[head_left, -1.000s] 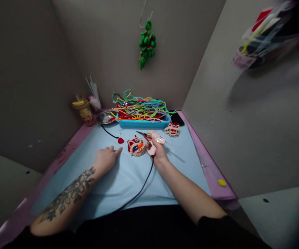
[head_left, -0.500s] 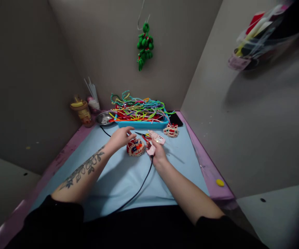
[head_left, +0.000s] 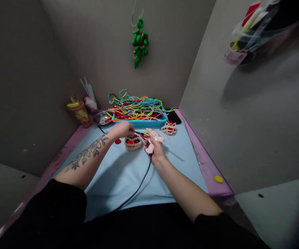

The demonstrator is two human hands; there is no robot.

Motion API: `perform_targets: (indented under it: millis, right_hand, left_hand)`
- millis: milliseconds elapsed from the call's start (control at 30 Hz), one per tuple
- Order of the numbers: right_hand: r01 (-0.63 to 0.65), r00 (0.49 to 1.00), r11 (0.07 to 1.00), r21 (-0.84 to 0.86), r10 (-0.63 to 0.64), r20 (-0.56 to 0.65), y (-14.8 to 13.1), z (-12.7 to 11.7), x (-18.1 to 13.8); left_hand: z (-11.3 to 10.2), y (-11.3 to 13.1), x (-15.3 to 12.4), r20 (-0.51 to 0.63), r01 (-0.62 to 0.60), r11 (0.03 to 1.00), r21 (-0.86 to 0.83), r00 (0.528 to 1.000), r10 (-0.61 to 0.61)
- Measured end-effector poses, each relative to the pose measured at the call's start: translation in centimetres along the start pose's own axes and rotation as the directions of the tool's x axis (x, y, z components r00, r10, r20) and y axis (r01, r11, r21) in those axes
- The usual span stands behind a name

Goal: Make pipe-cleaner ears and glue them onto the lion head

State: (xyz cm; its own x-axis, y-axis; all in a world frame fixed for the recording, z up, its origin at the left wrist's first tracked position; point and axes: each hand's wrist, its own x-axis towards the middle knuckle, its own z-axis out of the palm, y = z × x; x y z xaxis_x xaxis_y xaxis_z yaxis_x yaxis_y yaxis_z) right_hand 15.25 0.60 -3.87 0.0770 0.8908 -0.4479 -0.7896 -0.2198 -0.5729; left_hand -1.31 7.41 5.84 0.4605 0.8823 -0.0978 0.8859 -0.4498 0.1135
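Two hands work over the surface (head_left: 215, 188), and the right hand (head_left: 156, 150) has its fingers wrapped around a pink glue gun (head_left: 155, 135). Its nozzle points toward the far edge, near the left hand (head_left: 123, 130); if the gun swings left, I think a hot tip may touch those fingers. The black cord (head_left: 139, 188) runs to the near edge, so a catch there could pull the gun sideways. The red piece (head_left: 117, 141) lies close to the left forearm, and a low sweep of this arm could push it away. The scissors (head_left: 142, 135), lying partly behind the gun, could also be knocked.

The knitted face (head_left: 133, 143) lies in the middle of the surface, between both hands, on the near side of the blue tray (head_left: 139, 123). Its upper edge is just under the left fingers, which are curled together; whether this grip pinches the face or something small, I cannot tell. The right grip is beside it, toward the right edge.
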Motion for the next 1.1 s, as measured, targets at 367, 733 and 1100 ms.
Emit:
perform_targets:
  millis: [367, 733, 1100]
  right_hand:
    - [-0.037, 0.999, 0.999, 0.011, 0.037, -0.037, -0.6, -0.1, 0.2]
    - [-0.039, 0.999, 0.999, -0.01, 0.039, -0.035, -0.6, -0.5, 0.5]
    - [0.136, 0.99, 0.987, -0.084, -0.138, -0.027, 0.3, -0.8, 1.5]
  left_hand:
    - [2.2, -1.9, 0.6, -0.033, -0.056, 0.976, -0.209, 0.998, 0.05]
    - [2.1, -5.1, -2.0, -0.449, 0.115, 0.884, -0.454, 0.827, -0.338]
    - [9.6, -6.9, -5.4, -0.411, 0.371, 0.907, -0.2, 0.808, -0.421]
